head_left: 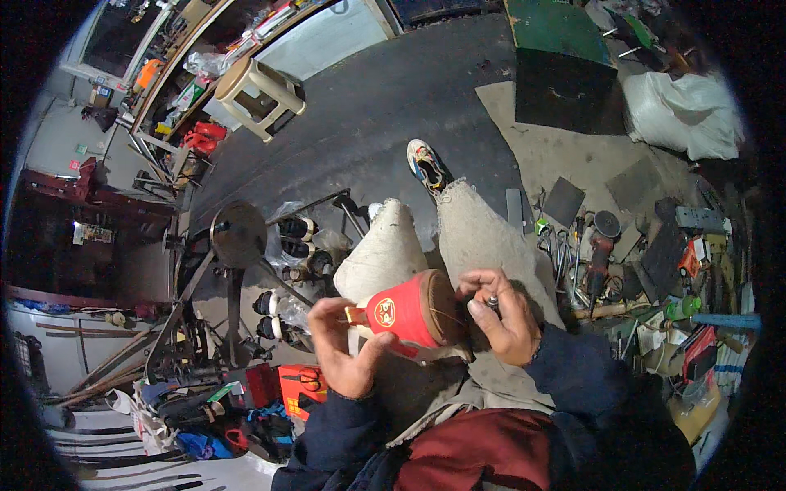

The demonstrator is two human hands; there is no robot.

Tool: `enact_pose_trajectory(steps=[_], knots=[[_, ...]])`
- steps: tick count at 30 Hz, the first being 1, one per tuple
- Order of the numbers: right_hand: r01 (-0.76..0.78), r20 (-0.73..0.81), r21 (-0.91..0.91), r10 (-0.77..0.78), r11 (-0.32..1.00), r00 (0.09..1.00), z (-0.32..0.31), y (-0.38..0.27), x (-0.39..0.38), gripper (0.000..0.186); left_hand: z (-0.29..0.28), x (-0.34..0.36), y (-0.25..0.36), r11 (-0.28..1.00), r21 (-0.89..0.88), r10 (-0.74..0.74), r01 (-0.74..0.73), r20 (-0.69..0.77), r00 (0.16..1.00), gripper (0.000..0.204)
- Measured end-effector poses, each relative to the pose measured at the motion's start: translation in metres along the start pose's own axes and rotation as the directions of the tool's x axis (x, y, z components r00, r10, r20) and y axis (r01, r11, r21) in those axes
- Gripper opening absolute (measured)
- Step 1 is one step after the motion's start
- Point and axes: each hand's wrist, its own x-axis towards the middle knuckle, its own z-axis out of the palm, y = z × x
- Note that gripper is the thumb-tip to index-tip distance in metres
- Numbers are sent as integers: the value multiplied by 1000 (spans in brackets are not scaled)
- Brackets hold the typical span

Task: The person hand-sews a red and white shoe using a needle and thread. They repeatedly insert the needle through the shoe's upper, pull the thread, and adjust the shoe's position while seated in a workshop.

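A red shoe (403, 312) with a gold emblem and a brown sole lies sideways over the pale cloth (381, 241) on my legs. My left hand (348, 356) is closed on the shoe's left end, where a small gold-coloured tab shows between thumb and fingers. My right hand (502, 319) is just right of the sole, fingers curled round a small dark-handled tool (491, 302) with a metal part; its tip cannot be made out. A thin thread or wire runs across the sole's face beside that hand.
A black metal stand (237, 233) and several shoes (295, 237) are to the left. Hand tools and an angle grinder (600, 258) lie on the right. A plastic stool (259, 98), green-topped box (565, 74) and white sack (679, 114) are farther off. A red box (303, 383) lies lower left.
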Motion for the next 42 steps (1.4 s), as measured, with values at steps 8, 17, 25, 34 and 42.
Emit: enact_pose_trajectory(steps=[8, 17, 25, 34, 42], knots=[[-105, 141, -93, 118, 990, 983, -15, -12, -11, 40, 17, 48, 50, 724, 420, 136, -547, 690, 711, 100], [-41, 276, -187, 93, 981, 957, -25, -72, -16, 50, 9, 59, 35, 786, 352, 139, -507, 700, 700, 108], [-27, 296, -186, 83, 982, 952, -9, -71, -9, 49, 5, 65, 27, 805, 335, 124, -489, 712, 691, 104], [-78, 321, -226, 150, 971, 935, 2, -76, 1, 55, -3, 80, 14, 820, 225, 194, -526, 756, 625, 102], [27, 479, -565, 302, 824, 824, -33, -111, 34, 53, 16, 81, 12, 781, 231, 240, -581, 747, 620, 92]])
